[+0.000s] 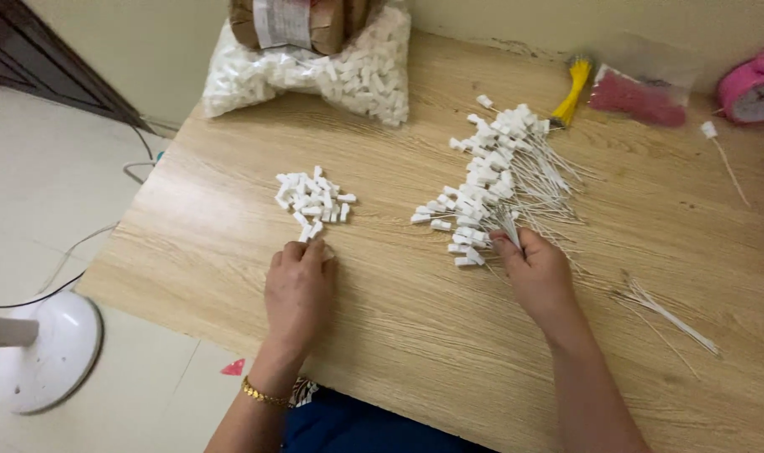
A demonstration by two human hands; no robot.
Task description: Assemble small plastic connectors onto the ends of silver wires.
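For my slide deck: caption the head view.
Left hand at small white caps, right hand on capped wires, wooden table.

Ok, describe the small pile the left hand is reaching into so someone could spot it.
On the wooden table, look just beyond the left hand. The small heap of loose white plastic blocks sits there; unlike the bigger pile by the right hand, none have thin tails.

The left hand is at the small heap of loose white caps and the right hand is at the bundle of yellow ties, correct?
Not quite. In the head view the right hand is at the pile of white capped ties; the yellow ties lie untouched at the back. The left hand is at the white caps.
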